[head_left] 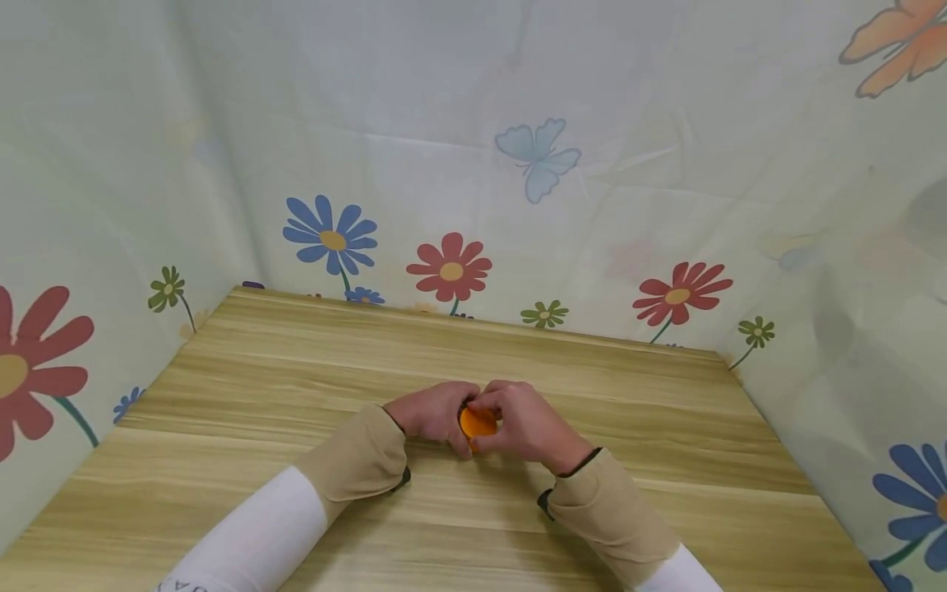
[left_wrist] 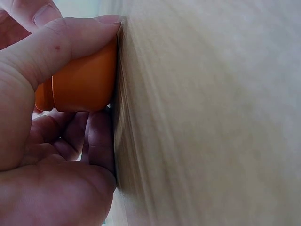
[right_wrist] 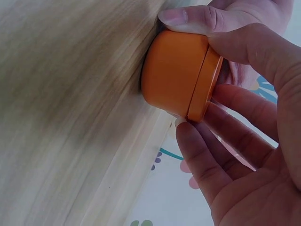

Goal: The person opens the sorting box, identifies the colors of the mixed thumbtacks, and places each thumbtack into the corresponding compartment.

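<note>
A small round orange jar (head_left: 478, 423) stands upright on the wooden table, its base against the tabletop in both wrist views. From the left side my left hand (head_left: 436, 415) grips the lower body of the jar (left_wrist: 87, 87), thumb on the near side and fingers round the far side. My right hand (head_left: 528, 423) pinches the rim of the orange lid (right_wrist: 204, 89) between thumb and fingertips. The lid sits on the body, with a thin seam visible between them. Whether it is loose cannot be told. My fingers partly cover the jar in the head view.
Wood-grain tabletop (head_left: 414, 353) surrounds both hands. A pale curtain (head_left: 414, 107) printed with flowers and butterflies encloses the table at the back and both sides. Beige cuffs cover both wrists, with a small dark piece (head_left: 546, 503) under the right one.
</note>
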A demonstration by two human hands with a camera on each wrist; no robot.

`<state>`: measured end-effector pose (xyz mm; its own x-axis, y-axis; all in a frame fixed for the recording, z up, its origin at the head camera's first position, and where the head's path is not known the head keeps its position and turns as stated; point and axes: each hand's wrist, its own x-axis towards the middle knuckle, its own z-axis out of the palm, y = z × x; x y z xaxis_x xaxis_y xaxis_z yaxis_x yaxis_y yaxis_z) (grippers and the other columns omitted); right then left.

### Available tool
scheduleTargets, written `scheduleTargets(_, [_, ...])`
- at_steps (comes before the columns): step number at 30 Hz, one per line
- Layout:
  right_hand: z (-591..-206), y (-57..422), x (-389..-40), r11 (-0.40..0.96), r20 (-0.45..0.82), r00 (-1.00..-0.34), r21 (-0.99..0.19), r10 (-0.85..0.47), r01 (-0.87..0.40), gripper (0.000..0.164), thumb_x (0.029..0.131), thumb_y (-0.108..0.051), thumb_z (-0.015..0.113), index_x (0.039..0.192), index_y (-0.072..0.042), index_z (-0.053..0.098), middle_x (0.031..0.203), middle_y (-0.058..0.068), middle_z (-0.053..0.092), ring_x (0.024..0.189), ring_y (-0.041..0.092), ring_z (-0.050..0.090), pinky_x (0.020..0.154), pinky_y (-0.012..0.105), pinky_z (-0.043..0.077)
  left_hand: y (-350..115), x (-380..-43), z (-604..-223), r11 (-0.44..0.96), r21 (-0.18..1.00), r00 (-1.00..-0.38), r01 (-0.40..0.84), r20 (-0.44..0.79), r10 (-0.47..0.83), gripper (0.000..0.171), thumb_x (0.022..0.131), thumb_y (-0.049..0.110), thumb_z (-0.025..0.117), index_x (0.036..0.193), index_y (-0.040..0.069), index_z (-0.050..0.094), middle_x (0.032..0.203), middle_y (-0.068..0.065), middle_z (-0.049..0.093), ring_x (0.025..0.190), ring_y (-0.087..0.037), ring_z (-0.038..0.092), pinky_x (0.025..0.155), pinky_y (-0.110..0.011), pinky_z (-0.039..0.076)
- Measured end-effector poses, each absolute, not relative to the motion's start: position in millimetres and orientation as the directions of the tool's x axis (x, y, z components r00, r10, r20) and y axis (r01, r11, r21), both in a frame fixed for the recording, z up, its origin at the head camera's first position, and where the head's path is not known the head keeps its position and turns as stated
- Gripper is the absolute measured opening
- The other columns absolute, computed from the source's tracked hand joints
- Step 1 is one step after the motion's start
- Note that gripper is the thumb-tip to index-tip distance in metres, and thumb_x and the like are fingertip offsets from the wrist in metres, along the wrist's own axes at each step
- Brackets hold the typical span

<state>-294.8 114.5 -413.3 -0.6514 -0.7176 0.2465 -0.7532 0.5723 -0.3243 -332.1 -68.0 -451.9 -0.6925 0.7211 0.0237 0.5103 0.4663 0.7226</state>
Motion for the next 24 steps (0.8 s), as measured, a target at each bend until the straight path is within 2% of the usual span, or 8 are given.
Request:
scheduleTargets(7, [-410, 113, -295, 0.568, 0.218, -0.647, -0.331, -0.731, -0.753, 0.034, 0.071, -0.021, 0.083, 0.101, -0.009, 0.071, 0.085, -0.003, 0.059, 0.073, 0.012, 0.053, 0.064, 0.021, 0.046, -68, -332, -453, 0.468, 0.721, -0.696, 0.511, 0.027, 0.718, 0.05, 0.057, 0.013, 0.089, 0.093, 0.016, 0.055, 0.087, 0.007, 0.057, 0.074, -0.009, 0.053, 0.067, -0.022, 0.047])
scheduleTargets(14, [-404, 110, -296, 0.58, 0.156, -0.645, -0.317, -0.748, -0.75, 0.018, 0.073, -0.017, 0.082, 0.088, -0.014, 0.072, 0.079, -0.002, 0.057, 0.069, 0.014, 0.051, 0.061, 0.023, 0.045, -67, -334, -455, 0.479, 0.712, -0.698, 0.513, 0.022, 0.716, 0.051, 0.058, 0.015, 0.09, 0.096, 0.017, 0.055, 0.09, 0.009, 0.057, 0.079, -0.009, 0.054, 0.072, -0.022, 0.046])
scheduleTargets(24, [-402, 109, -294, 0.589, 0.131, -0.649, -0.314, -0.75, -0.744, 0.022, 0.073, -0.014, 0.082, 0.092, -0.011, 0.072, 0.084, 0.0, 0.058, 0.074, 0.015, 0.053, 0.066, 0.022, 0.046, -67, -336, -457, 0.486, 0.701, -0.694, 0.522, 0.018, 0.719, 0.053, 0.058, 0.015, 0.089, 0.098, 0.017, 0.055, 0.092, 0.009, 0.057, 0.081, -0.008, 0.053, 0.074, -0.022, 0.046])
